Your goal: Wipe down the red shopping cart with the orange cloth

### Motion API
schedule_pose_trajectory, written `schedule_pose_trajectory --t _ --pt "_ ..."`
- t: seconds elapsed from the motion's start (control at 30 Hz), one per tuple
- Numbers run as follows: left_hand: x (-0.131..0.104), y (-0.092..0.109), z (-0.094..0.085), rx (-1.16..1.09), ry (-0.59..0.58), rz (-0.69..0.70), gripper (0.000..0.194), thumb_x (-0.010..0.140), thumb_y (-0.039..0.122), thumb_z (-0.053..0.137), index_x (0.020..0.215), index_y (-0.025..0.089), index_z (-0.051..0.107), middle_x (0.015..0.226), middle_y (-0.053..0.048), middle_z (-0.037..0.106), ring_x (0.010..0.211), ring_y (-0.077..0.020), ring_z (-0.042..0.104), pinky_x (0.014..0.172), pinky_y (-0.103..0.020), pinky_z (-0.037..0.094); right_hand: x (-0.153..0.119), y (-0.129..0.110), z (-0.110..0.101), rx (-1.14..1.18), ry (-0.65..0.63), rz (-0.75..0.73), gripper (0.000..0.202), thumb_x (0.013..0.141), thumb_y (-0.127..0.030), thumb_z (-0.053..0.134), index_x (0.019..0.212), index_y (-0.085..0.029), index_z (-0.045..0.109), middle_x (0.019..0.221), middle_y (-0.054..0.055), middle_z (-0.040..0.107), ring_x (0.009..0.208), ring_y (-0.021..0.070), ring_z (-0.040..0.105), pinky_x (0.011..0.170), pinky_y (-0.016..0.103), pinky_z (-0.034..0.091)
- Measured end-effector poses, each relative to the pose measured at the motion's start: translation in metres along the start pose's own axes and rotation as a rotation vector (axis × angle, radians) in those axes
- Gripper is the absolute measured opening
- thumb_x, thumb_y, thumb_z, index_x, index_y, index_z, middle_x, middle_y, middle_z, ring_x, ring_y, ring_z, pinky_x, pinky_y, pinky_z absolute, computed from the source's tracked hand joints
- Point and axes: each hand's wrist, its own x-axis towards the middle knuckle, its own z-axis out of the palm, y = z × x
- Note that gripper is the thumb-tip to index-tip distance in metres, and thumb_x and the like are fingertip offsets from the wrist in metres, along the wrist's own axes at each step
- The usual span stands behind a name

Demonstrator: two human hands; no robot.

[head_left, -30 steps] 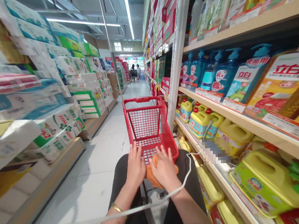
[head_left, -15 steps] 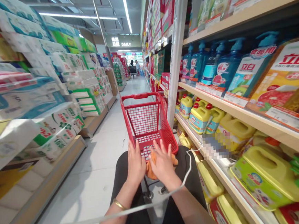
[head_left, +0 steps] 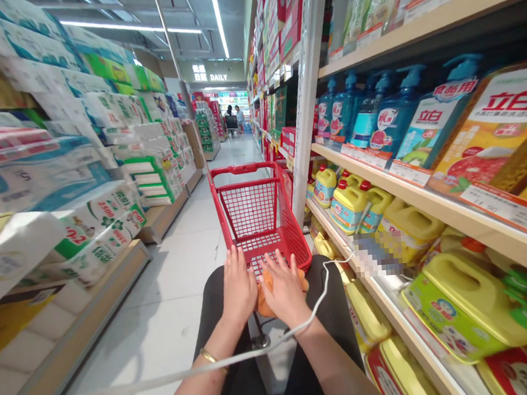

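My left hand (head_left: 239,287) is stretched out palm down above my left thigh, fingers extended toward the red shopping basket cart (head_left: 218,216). Beside it, my right hand (head_left: 285,288) lies flat over a crumpled orange cloth (head_left: 266,302), its fingers straight and slightly spread. The cloth shows around the thumb and fingertips; whatever lies under the palm is hidden. Directly beyond my hands stands the cart, with mesh walls and its grid bottom visible. A white cable (head_left: 320,305) crosses over my forearms and runs to the shelf at the right.
Close on my right, a shelf (head_left: 380,167) carries blue pump bottles, with yellow jugs (head_left: 350,203) below. A blurred-out object (head_left: 378,253) lies on the lower ledge. Tissue packs (head_left: 106,228) are stacked along the left. Tiled floor (head_left: 178,271) leads down the aisle toward people far ahead.
My left hand has turned from edge-on to more palm down. The fingers of my right hand have lowered and drawn a little closer together over the cloth. The view has shifted slightly.
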Motion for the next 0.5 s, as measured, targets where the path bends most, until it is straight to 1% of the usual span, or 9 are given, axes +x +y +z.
schedule_pose_trajectory --t 0.07,0.13,0.23,0.27,0.3,0.33,0.37,0.43,0.5 --pt "-0.001 0.000 -0.001 0.021 -0.015 0.016 0.076 0.104 0.016 0.042 0.173 0.017 0.011 0.179 -0.020 0.018 0.166 -0.0351 0.018 0.131 -0.066 0.029 0.000 -0.003 0.003 0.010 -0.005 -0.013 0.046 0.112 -0.041 0.043 0.149 -0.025 0.065 0.161 0.006 0.057 0.162 0.0264 0.034 0.137 0.059 0.008" --pt "-0.001 -0.001 -0.003 0.027 -0.022 0.023 0.078 0.102 0.012 0.040 0.173 0.017 0.010 0.179 -0.020 0.018 0.166 -0.0345 0.018 0.131 -0.065 0.029 0.004 0.011 -0.004 -0.044 0.017 0.059 0.045 0.112 -0.040 0.043 0.144 -0.024 0.069 0.165 0.006 0.052 0.163 0.0294 0.032 0.136 0.062 0.006" --pt "0.001 -0.002 -0.002 0.004 -0.023 0.027 0.080 0.099 0.008 0.040 0.173 0.018 0.012 0.179 -0.019 0.017 0.166 -0.0343 0.016 0.132 -0.065 0.030 0.011 0.040 -0.022 -0.171 0.087 0.229 0.044 0.109 -0.035 0.046 0.143 -0.021 0.070 0.172 0.008 0.040 0.165 0.0379 0.022 0.133 0.070 0.003" --pt "0.001 -0.002 -0.002 -0.008 -0.026 0.026 0.081 0.098 0.007 0.040 0.173 0.018 0.013 0.180 -0.019 0.017 0.166 -0.0344 0.016 0.132 -0.064 0.030 0.013 0.044 -0.026 -0.195 0.101 0.247 0.044 0.109 -0.033 0.047 0.143 -0.019 0.070 0.173 0.009 0.039 0.165 0.0391 0.021 0.132 0.070 0.004" --pt "0.002 -0.002 -0.001 -0.020 -0.030 0.024 0.081 0.097 0.007 0.041 0.173 0.018 0.014 0.180 -0.019 0.016 0.167 -0.0345 0.015 0.132 -0.064 0.030 0.014 0.044 -0.028 -0.197 0.097 0.228 0.043 0.108 -0.033 0.047 0.142 -0.019 0.070 0.171 0.009 0.042 0.165 0.0385 0.023 0.133 0.068 0.006" --pt "0.003 -0.002 -0.001 -0.032 -0.034 0.022 0.081 0.097 0.007 0.041 0.173 0.018 0.016 0.180 -0.018 0.015 0.167 -0.0345 0.015 0.132 -0.064 0.030 0.015 0.040 -0.027 -0.179 0.073 0.177 0.042 0.108 -0.032 0.048 0.140 -0.019 0.072 0.166 0.010 0.050 0.163 0.0363 0.030 0.134 0.064 0.010" --pt "0.004 -0.003 0.000 -0.040 -0.037 0.021 0.081 0.096 0.007 0.041 0.173 0.017 0.017 0.180 -0.019 0.015 0.167 -0.0344 0.015 0.132 -0.064 0.029 0.015 0.032 -0.025 -0.149 0.034 0.113 0.040 0.109 -0.032 0.048 0.135 -0.019 0.075 0.157 0.010 0.061 0.157 0.0331 0.041 0.134 0.058 0.017" --pt "0.003 -0.004 -0.001 -0.050 -0.040 0.021 0.081 0.095 0.006 0.041 0.172 0.017 0.017 0.180 -0.018 0.016 0.167 -0.0337 0.015 0.133 -0.063 0.027 0.012 0.008 -0.018 -0.109 -0.057 0.027 0.034 0.108 -0.031 0.049 0.117 -0.019 0.080 0.127 0.010 0.079 0.134 0.0280 0.065 0.125 0.047 0.035" --pt "0.000 -0.007 -0.004 -0.060 -0.043 0.023 0.082 0.095 0.006 0.040 0.173 0.019 0.018 0.180 -0.016 0.017 0.167 -0.0326 0.015 0.134 -0.062 0.026 0.007 -0.015 -0.013 -0.133 -0.120 0.031 0.031 0.105 -0.030 0.052 0.100 -0.017 0.080 0.102 0.010 0.083 0.106 0.0263 0.075 0.109 0.040 0.048"
